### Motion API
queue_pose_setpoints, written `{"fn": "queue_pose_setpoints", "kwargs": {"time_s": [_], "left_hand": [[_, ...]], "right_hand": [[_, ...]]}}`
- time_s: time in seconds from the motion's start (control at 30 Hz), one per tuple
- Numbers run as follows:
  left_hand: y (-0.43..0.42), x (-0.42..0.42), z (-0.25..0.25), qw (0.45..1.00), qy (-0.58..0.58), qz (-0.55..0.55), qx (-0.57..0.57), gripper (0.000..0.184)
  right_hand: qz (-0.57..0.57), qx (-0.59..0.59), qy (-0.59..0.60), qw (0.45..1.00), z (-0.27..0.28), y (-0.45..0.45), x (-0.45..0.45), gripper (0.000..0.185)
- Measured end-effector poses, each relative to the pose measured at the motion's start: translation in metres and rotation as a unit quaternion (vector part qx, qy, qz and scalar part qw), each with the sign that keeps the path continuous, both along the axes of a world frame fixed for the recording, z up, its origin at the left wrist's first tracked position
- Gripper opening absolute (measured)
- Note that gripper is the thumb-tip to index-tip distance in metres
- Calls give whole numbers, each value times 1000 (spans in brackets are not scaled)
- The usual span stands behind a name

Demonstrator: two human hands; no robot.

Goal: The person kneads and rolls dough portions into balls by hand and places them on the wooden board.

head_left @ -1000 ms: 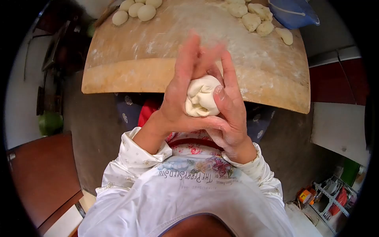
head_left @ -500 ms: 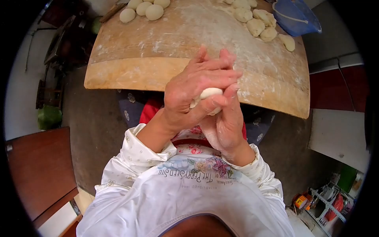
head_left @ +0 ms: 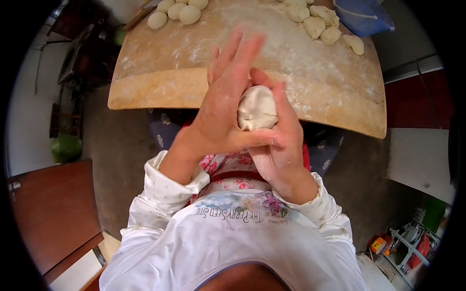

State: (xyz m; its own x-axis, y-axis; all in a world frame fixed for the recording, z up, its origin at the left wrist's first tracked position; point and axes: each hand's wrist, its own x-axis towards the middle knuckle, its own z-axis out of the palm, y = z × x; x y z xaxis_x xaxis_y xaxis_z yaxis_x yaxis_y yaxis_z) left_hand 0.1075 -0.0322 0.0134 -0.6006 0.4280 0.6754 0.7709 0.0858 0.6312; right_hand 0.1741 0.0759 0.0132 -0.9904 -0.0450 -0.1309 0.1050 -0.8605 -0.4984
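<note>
A pale ball of dough sits between my two hands, above the near edge of the board. My left hand presses its palm side against the dough's left, fingers stretched upward and somewhat blurred, with the thumb running below the ball. On the other side my right hand cups the dough, its fingers curled around it. Creases show on the dough's lower surface. Both hands look dusted with flour.
A floured wooden board lies ahead of me. Smooth dough balls rest at its far left; rough dough pieces lie at the far right beside a blue basin. A red-brown cabinet stands at left.
My left hand has turned, its fingers swinging up and left away from the right hand's fingertips. More of the dough ball now shows between my hands.
</note>
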Motion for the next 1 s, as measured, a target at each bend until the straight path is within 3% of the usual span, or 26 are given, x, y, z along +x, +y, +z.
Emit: {"fn": "queue_pose_setpoints", "kwargs": {"time_s": [0.03,0.1,0.27,0.37,0.4,0.5,0.53,0.57,0.63,0.67,0.7,0.73,0.8,0.9,0.97,1.0], "left_hand": [[-5,-3,4,999,35,7,-32,72],[-13,-10,13,974,160,-43,-154,52],[-4,-2,-6,995,57,-75,45,42],[-1,-4,-18,985,-65,-76,138,47],[2,-2,-16,985,-94,-68,125,51],[12,12,0,992,-123,-36,10,70],[13,12,-4,994,-98,-43,4,78],[14,11,-8,996,-73,-49,-2,88],[0,8,8,990,-25,-73,-118,90],[-3,2,8,982,75,-64,-163,89],[-2,3,7,986,68,-71,-137,85],[0,3,7,989,62,-79,-112,81],[4,5,7,992,51,-87,-76,70],[11,10,8,995,35,-87,-37,50],[13,13,1,996,10,-90,3,37],[12,13,0,995,12,-94,8,35]], "right_hand": [[47,-18,-16,999,0,2,3,50],[48,12,-11,999,-2,3,7,43],[14,-55,-142,988,17,-7,13,43],[-31,-40,-15,999,17,-14,6,49],[-63,22,16,998,9,-16,1,56],[-60,-13,-24,998,9,-5,-1,60],[-69,13,2,998,2,-2,0,63],[-82,153,44,984,-6,1,2,63],[-109,380,150,906,-18,8,5,66],[-140,468,210,847,-24,11,4,68],[-181,537,262,781,-29,14,4,71],[-187,541,277,772,-32,15,2,74],[-165,472,256,827,-27,13,4,80],[-108,252,149,950,-3,3,11,85],[-111,125,90,982,5,-1,13,81],[-102,146,102,979,3,0,13,82]]}}
